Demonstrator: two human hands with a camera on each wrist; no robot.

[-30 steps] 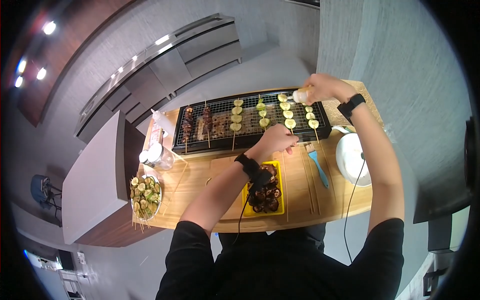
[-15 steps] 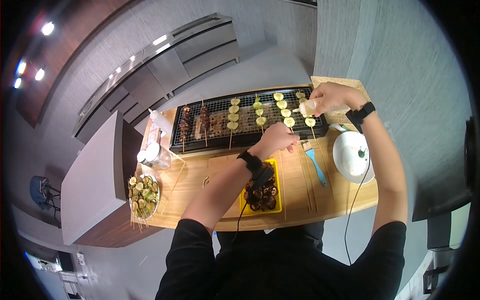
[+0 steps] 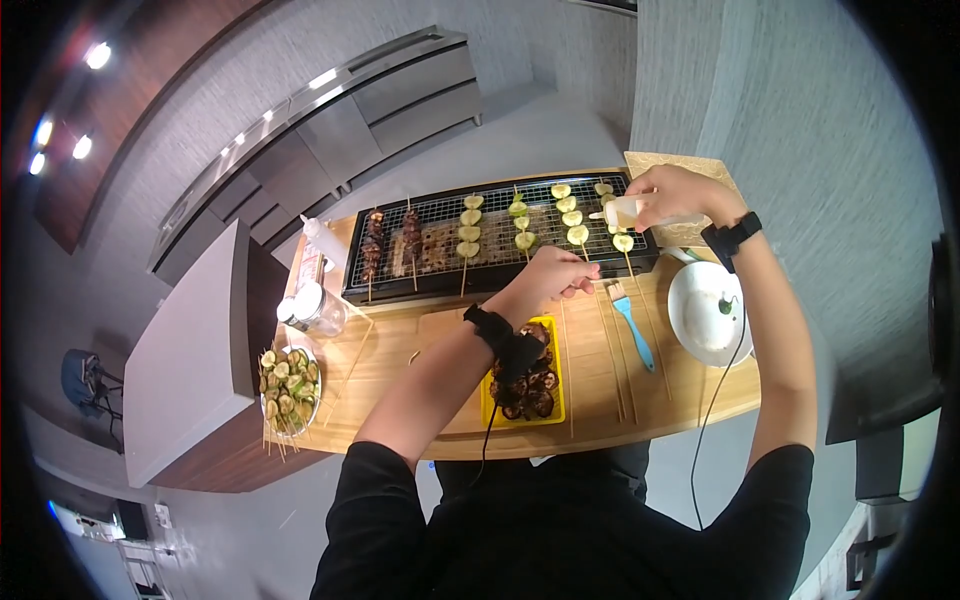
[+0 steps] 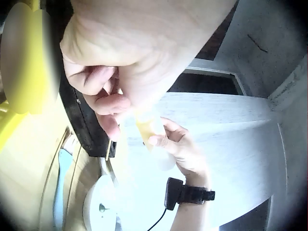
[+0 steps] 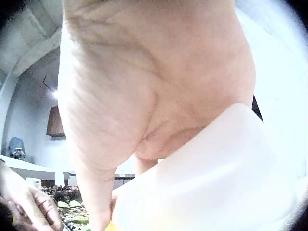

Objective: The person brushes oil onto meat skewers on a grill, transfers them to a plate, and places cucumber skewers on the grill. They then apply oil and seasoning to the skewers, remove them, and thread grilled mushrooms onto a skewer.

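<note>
My right hand (image 3: pixel 676 192) grips a translucent squeeze bottle (image 3: pixel 622 212) with yellowish contents, tipped over the right part of the grill (image 3: pixel 400 292). Its nozzle points left, close to a skewer of pale green zucchini slices (image 3: pixel 570 218). In the right wrist view the bottle (image 5: pixel 216 178) lies across the palm. At the grill's near edge, my left hand (image 3: pixel 548 277) pinches the stick end of that zucchini skewer, fingers curled in the left wrist view. Another zucchini skewer (image 3: pixel 622 243) lies to its right, partly behind the bottle.
Two dark meat skewers (image 3: pixel 412 237) and more zucchini skewers lie on the grill. Below are a yellow tray (image 3: pixel 562 400) of dark mushrooms, a blue brush (image 3: pixel 634 335), sticks and a white pan (image 3: pixel 690 320). Jars (image 3: pixel 318 310) and a plate of skewers (image 3: pixel 290 390) stand left.
My right hand has brought the bottle nearer to me and slightly right, from the skewers' far end toward their middle. The left hand stays at the same stick end.
</note>
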